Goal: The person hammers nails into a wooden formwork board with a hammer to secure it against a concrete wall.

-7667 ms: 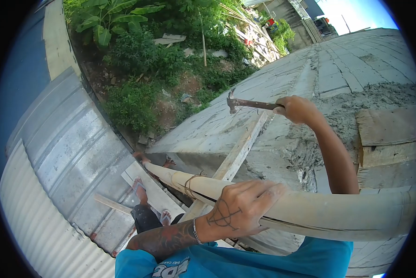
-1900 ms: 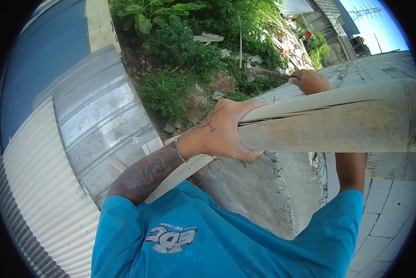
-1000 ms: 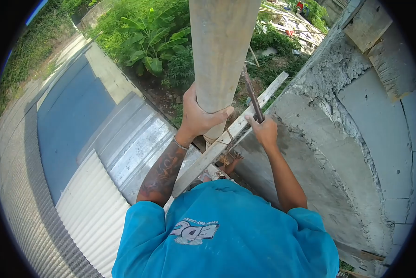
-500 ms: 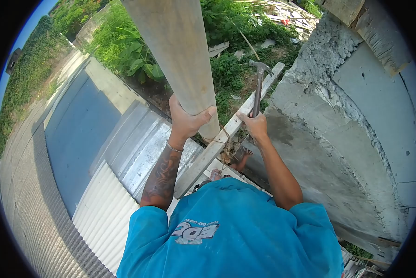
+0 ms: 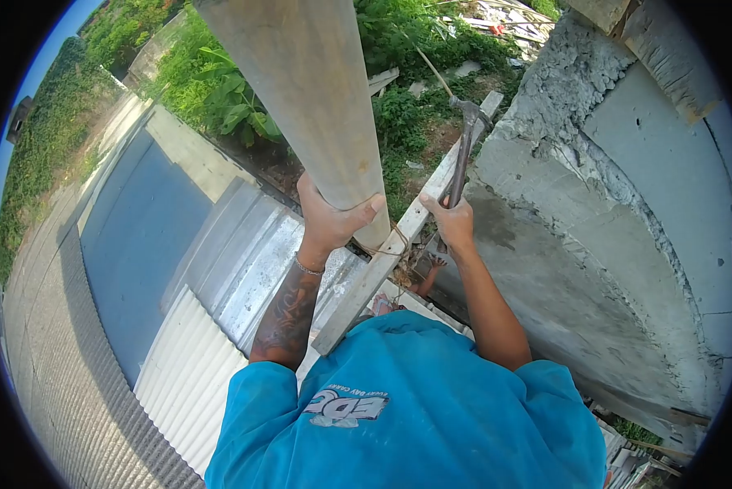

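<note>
A thick pale pole (image 5: 309,98) rises through the upper middle of the view. Around its lower part, my left hand (image 5: 333,218) is wrapped from the left, thumb across the front. My right hand (image 5: 451,218) is closed round the handle of a hammer (image 5: 464,151), whose head points up and away from me. Under the hammer a narrow wooden beam (image 5: 370,281) runs diagonally, with my right thumb against its edge. Thin wire (image 5: 399,242) loops round the beam beside the pole's foot.
Rough concrete wall (image 5: 578,236) stands on the right. Corrugated roofing (image 5: 187,367) and a blue roof panel (image 5: 150,244) lie on the left. Below the beam, another person's hand (image 5: 436,262) shows near the wall. Green plants grow beyond.
The hammer's head has moved slightly right and tilted, closer to the beam's far end. My left hand keeps its grip on the pole. The view has shifted a little.
</note>
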The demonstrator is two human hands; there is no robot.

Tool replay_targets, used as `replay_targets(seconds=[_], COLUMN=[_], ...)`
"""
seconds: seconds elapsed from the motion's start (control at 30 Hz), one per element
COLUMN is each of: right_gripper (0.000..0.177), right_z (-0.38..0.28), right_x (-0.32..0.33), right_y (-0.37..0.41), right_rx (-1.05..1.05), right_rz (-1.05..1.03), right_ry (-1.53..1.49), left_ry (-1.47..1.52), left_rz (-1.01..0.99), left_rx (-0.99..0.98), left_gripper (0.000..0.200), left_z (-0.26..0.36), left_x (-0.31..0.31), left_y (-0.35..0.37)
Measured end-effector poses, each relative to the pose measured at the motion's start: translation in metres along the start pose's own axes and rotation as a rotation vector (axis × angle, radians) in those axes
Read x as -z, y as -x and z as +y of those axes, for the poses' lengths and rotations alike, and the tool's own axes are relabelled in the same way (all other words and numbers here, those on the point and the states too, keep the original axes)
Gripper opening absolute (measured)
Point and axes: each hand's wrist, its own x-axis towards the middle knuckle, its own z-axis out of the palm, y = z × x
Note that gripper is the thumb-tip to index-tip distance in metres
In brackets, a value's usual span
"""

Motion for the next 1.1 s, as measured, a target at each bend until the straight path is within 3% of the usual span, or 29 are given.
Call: replay_targets(seconds=[0.07,0.17,0.27,0.37,0.47,0.57,0.67,0.97,1.1], right_gripper=[0.048,0.049,0.049,0.049,0.048,0.048,0.049,0.047,0.044], right_z=[0.001,0.003,0.006,0.008,0.013,0.01,0.009,0.006,-0.001], right_x=[0.003,0.0,-0.003,-0.002,-0.003,-0.003,-0.003,-0.003,-0.003], right_y=[0.001,0.003,0.0,0.0,0.004,0.001,0.005,0.004,0.008], right_rx=[0.009,0.019,0.029,0.033,0.021,0.03,0.021,0.035,0.034], right_rz=[0.011,0.022,0.028,0.036,0.043,0.041,0.059,0.039,0.042], right_ry=[-0.016,-0.005,0.0,-0.019,-0.04,-0.02,-0.011,-0.065,-0.071], left_ry=[0.021,-0.012,-0.02,-0.245,-0.271,-0.435,-0.256,-0.17,-0.125], left_rz=[0.011,-0.052,0.039,-0.045,-0.175,-0.292,-0.244,-0.132,-0.196], left_rx=[-0.005,0.034,0.058,0.059,0.34,0.371,0.438,0.366,0.482], left_gripper=[0.054,0.07,0.062,0.072,0.077,0.074,0.071,0.061,0.069], left_z=[0.002,0.007,0.003,-0.013,-0.053,-0.076,-0.086,-0.111,-0.113], left_x=[-0.004,-0.005,-0.006,0.021,0.038,0.027,0.015,0.009,0.009], left_y=[0.001,0.003,0.008,0.029,0.066,0.08,0.077,0.085,0.087])
